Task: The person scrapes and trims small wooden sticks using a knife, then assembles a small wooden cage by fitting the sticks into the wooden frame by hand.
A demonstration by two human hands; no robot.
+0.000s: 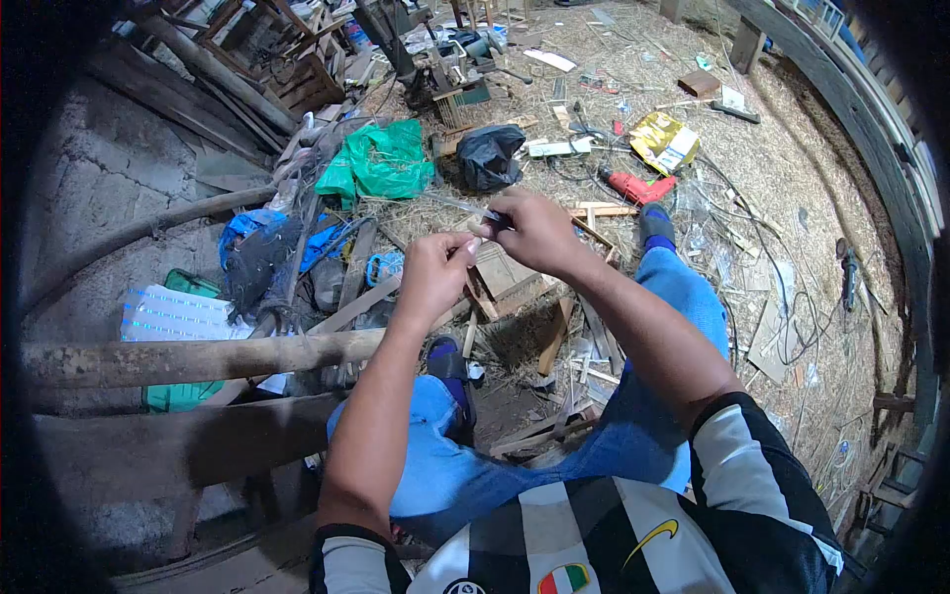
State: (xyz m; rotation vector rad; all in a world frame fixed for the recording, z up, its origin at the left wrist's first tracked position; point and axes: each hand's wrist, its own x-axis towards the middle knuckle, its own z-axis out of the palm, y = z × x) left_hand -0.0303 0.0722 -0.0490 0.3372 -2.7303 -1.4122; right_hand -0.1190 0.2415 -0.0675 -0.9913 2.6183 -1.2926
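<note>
My right hand (536, 234) is closed around a knife (457, 204), whose thin, pale blade points out to the left. Against its fingers, my left hand (437, 272) pinches a small pale piece (475, 244), possibly wood; most of it is hidden by the fingers. Both hands meet in front of my knees, over a wooden block (507, 280) lower down among scraps.
A green plastic bag (381, 161) and a black bag (490, 156) lie ahead. To the right are a red power drill (636, 186), a yellow packet (661, 139) and loose cables. A wooden rail (198, 358) runs along the left. Wood shavings and offcuts cover the ground.
</note>
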